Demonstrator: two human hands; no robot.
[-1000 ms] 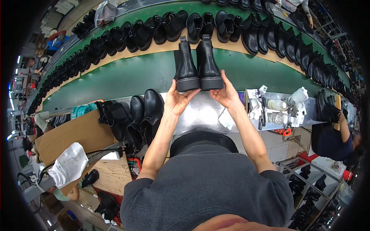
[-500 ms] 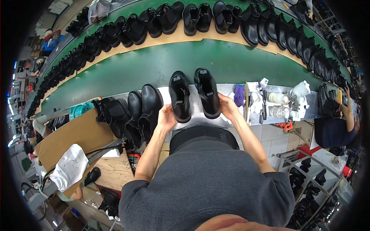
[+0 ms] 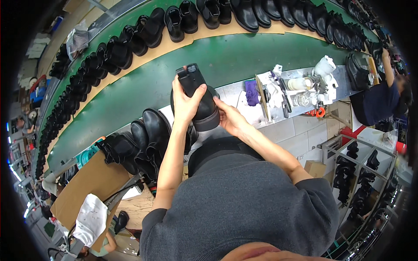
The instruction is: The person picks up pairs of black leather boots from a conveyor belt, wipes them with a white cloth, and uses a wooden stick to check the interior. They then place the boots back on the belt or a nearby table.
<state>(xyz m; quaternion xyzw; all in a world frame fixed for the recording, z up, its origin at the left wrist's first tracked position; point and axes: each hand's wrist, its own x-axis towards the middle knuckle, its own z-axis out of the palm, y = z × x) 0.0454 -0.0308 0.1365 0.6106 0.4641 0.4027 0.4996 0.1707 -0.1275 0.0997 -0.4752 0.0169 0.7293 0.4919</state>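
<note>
A black leather ankle boot [image 3: 206,114] is in front of me, its thick sole edge facing me. My left hand [image 3: 185,103] is closed around a dark, flat-sided piece [image 3: 190,77] at the boot's far end. Whether that piece is the boot's shaft or a second boot, I cannot tell. My right hand [image 3: 231,116] grips the boot's right side near the sole, thumb on top and fingers curled beneath. To the left of my left forearm, several black boots [image 3: 155,126] stand with toes pointing away. Another dark shape shows between that forearm and the held boot, mostly hidden.
Long rows of black boots [image 3: 247,15] line the green belt [image 3: 237,55]. Right of my hands lie a purple cloth [image 3: 251,92], pens [image 3: 284,93] and bottles [image 3: 300,83]. A cardboard sheet [image 3: 93,178] leans at left. A person [image 3: 376,104] works at far right.
Earlier each hand held one boot of a pair, side by side. Now both hands are together, left across the far end, right at the near side. The view has turned.
</note>
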